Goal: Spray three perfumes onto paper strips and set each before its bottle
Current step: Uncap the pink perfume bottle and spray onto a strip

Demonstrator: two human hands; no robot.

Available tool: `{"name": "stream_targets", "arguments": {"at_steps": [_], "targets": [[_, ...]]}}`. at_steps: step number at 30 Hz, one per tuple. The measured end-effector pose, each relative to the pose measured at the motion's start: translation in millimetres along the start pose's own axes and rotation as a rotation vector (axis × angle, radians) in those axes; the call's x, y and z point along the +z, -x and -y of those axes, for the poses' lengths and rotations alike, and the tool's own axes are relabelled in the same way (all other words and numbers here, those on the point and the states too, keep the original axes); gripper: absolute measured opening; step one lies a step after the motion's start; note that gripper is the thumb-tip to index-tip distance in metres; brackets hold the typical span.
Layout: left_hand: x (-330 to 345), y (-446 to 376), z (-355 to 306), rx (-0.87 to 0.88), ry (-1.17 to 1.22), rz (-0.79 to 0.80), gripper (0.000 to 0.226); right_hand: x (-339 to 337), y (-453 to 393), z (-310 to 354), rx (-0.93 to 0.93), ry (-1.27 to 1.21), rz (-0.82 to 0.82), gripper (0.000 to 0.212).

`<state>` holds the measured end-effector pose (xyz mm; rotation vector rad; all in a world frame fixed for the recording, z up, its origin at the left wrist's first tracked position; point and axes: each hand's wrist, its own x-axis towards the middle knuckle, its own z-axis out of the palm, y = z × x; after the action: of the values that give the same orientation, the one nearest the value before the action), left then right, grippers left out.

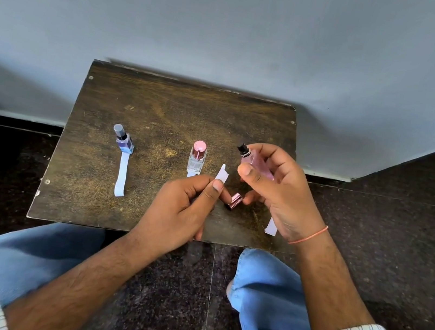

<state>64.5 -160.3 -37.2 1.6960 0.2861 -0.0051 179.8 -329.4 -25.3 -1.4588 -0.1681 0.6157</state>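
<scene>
My right hand (277, 191) holds a pink perfume bottle (255, 163) above the table, its black nozzle (243, 149) bare and tilted to the left. My left hand (183, 210) pinches a white paper strip (222, 173) upright, close to the nozzle. The bottle's rose-gold cap (234, 201) lies on the table between my hands. A blue bottle (123, 141) stands at the left with a strip (121, 175) lying in front of it. The clear bottle with a pink cap (197, 157) stands in the middle; a strip end (191, 174) shows at its base.
The small dark wooden table (90, 202) stands against a grey wall. Another white strip (271, 227) peeks out under my right wrist near the table's front right. My knees in blue jeans are below the front edge, over a dark stone floor.
</scene>
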Motion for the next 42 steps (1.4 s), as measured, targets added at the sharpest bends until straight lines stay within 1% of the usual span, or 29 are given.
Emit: {"name": "stream_targets", "arguments": {"at_steps": [5, 9, 11, 13, 15, 17, 18, 21, 22, 26, 28, 31, 36, 38, 39, 42], "targets": [[-4, 0, 2, 0.003, 0.008, -0.001, 0.035, 1, -2, -2, -0.065, 0.144, -0.056, 0.049], [-6, 0, 5, 0.009, 0.019, -0.008, 0.035, -1, -4, -7, -0.183, 0.442, -0.182, 0.051], [-6, 0, 6, 0.017, 0.016, -0.012, 0.034, 2, -3, -5, -0.157, 0.505, -0.259, 0.047], [-7, -1, 7, 0.023, 0.015, -0.007, 0.033, 7, -2, -3, -0.077, 0.478, -0.28, 0.043], [-8, 0, 8, 0.026, 0.013, 0.003, 0.032, 9, -3, -2, -0.02, 0.501, -0.287, 0.045], [-8, 0, 8, 0.022, 0.017, 0.015, 0.032, 8, -3, -1, 0.028, 0.452, -0.281, 0.051], [-8, 0, 8, 0.019, 0.022, 0.022, 0.033, 7, -4, -1, 0.06, 0.385, -0.252, 0.048], [-8, -1, 7, -0.001, 0.047, 0.034, 0.034, 4, -5, 3, 0.129, 0.166, -0.135, 0.017], [-8, -1, 7, -0.012, 0.061, 0.036, 0.036, 3, -4, 4, 0.138, 0.13, -0.115, 0.013], [-7, -3, 8, -0.033, 0.109, 0.054, 0.038, 3, -3, 4, 0.156, 0.093, -0.059, 0.028], [-6, -3, 9, -0.033, 0.107, 0.063, 0.038, 4, -1, 4, 0.191, 0.073, -0.033, 0.031], [-5, -3, 11, -0.044, 0.109, 0.073, 0.035, 5, 0, 6, 0.248, 0.03, 0.021, 0.048], [-6, -3, 10, -0.079, 0.097, 0.07, 0.033, 6, 1, 9, 0.295, -0.048, 0.073, 0.061], [-6, -3, 10, -0.088, 0.076, 0.072, 0.032, 7, 0, 7, 0.292, 0.03, 0.052, 0.061], [-6, -3, 10, -0.093, 0.066, 0.075, 0.032, 8, -1, 5, 0.28, 0.116, 0.033, 0.061], [-6, -4, 10, -0.098, 0.047, 0.08, 0.031, 12, 0, 0, 0.149, 0.531, -0.004, 0.049]]}}
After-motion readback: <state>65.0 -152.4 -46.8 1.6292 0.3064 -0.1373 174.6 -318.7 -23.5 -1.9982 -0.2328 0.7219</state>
